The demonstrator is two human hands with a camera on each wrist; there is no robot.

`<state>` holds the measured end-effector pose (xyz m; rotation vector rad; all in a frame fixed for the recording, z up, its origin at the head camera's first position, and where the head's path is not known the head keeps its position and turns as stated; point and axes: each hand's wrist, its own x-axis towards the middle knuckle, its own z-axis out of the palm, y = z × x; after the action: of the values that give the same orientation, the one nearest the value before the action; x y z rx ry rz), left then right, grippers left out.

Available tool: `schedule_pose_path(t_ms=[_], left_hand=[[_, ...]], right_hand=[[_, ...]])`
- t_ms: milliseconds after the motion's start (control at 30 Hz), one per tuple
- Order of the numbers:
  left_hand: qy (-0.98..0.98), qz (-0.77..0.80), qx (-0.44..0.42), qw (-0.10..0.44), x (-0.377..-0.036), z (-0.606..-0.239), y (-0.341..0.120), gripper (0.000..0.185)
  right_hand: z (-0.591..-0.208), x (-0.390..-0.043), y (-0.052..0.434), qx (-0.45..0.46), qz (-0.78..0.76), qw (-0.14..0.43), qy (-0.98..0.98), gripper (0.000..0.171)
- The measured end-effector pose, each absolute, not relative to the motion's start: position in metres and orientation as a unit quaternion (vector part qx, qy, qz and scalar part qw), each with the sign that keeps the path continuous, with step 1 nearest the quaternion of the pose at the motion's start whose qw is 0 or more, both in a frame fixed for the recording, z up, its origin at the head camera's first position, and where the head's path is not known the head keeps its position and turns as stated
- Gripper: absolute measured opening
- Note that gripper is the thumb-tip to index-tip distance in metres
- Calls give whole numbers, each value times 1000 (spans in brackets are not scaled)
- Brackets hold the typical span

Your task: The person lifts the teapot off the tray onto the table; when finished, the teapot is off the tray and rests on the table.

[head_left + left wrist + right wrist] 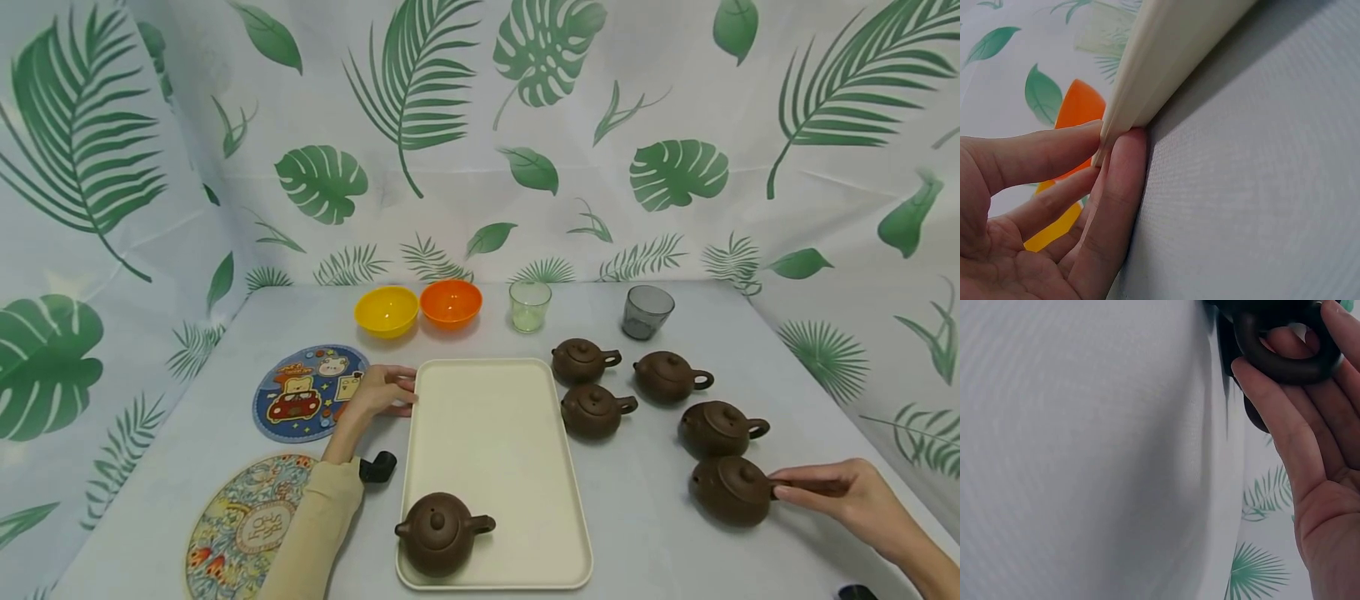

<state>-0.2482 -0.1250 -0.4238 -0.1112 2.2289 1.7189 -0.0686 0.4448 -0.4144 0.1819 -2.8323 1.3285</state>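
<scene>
My left hand pinches the left rim of a cream rectangular tray near its far corner. The left wrist view shows the thumb and fingers on either side of the tray's edge. One brown teapot stands in the tray's near left corner, handle to the right. Over on the right, my right hand holds the handle of another brown teapot. In the right wrist view, fingers are around that looped handle; the pot's body is mostly cut off.
Several more brown teapots stand right of the tray. Behind are a yellow bowl, an orange bowl, a greenish glass and a grey glass. Two round mats, one blue, one floral, lie at left.
</scene>
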Motion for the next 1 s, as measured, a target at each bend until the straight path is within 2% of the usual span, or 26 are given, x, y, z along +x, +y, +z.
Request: schedule_pose_path(t_ms=[300,567,800,1000], left_hand=[[780,603,-38,163,-250,-426,-124,46],[780,603,-39,160,-249,-427,-125,46],[780,604,-38,161,-248,-425,-125,48],[778,606,-38,162,-247,-423,-125,49]], right_hand=[[-405,-70,441,27,397,8,-918,17],[-374,-82,402,24,397,59,-916,22],[-364,-101,331,119,414,73,-900,15],[-374,-106,260,218,453,0,-864,16]])
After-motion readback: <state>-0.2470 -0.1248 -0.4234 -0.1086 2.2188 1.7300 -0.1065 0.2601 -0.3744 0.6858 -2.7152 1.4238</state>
